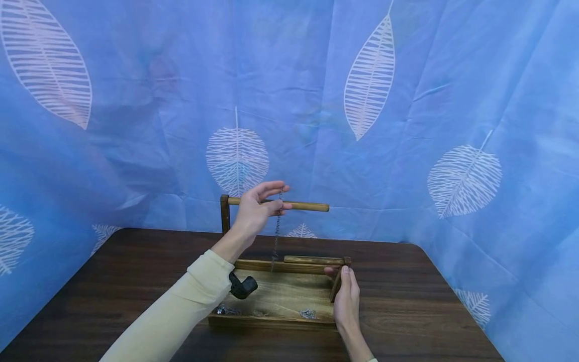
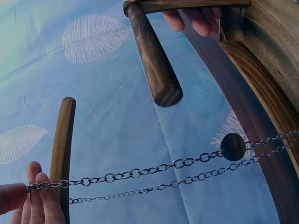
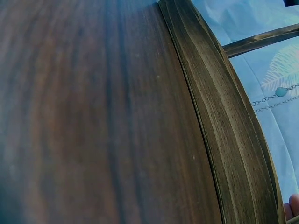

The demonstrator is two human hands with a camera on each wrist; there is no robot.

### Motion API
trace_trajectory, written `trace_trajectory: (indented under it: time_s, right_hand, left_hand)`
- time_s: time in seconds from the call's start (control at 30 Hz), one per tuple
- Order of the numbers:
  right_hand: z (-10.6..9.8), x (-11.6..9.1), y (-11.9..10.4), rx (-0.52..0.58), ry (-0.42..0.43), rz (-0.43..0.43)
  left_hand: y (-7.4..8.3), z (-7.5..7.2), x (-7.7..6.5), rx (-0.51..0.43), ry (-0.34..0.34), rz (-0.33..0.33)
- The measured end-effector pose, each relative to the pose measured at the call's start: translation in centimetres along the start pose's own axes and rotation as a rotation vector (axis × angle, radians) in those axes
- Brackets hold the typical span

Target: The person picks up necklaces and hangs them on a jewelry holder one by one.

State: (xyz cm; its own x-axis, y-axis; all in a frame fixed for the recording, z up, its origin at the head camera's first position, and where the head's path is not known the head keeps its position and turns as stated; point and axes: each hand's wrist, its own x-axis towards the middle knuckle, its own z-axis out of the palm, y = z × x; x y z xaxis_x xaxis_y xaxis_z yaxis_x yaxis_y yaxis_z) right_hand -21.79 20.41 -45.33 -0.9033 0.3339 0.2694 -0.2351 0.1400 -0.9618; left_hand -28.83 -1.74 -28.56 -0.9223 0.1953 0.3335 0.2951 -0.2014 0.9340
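Observation:
A metal chain necklace [image 1: 276, 236] hangs from my left hand [image 1: 255, 216], which pinches it between thumb and fingers beside the upper wooden bar [image 1: 312, 206]. Its two strands run apart, and a round pendant [image 2: 233, 147] sits on one of them in the left wrist view. Low on the right, my right hand [image 1: 347, 296] grips the short post [image 1: 336, 286] at the end of the wooden jewelry stand's tray [image 1: 289, 294], thumb in front and some fingers behind. From this post the lower bar [image 1: 312, 260] extends leftward.
Small silver jewelry [image 1: 308, 314] lies in the tray's front, with another silvery bunch [image 1: 228, 310] at its left. A taller post [image 1: 225, 221] carries the upper bar. The stand rests on a dark wooden table [image 1: 407, 301] before a blue leaf-patterned curtain [image 1: 298, 100].

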Motion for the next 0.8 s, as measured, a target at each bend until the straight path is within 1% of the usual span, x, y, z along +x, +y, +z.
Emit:
trace_trajectory:
  time_s: [0.1,0.27,0.47,0.63,0.8]
  right_hand:
    - [0.0,0.0,0.2,-0.006,-0.002,0.006]
    - [0.0,0.0,0.1,-0.005,-0.001,-0.004]
    - [0.0,0.0,-0.2,-0.003,-0.004,-0.001]
    - [0.0,-0.1,-0.2,-0.013,-0.005,0.000]
    - [0.1,-0.1,-0.3,-0.014,0.001,-0.005]
  left_hand:
    - [0.0,-0.5,-0.1,-0.005,0.011,-0.008]
    - [-0.1,-1.4,-0.4,0.017,0.026,-0.001]
    - [-0.3,-2.4,-0.7,0.032,0.028,0.008]
    - [-0.2,-3.1,-0.8,0.036,0.048,0.008]
    - [0.1,-3.9,-1.1,0.020,0.057,0.008]
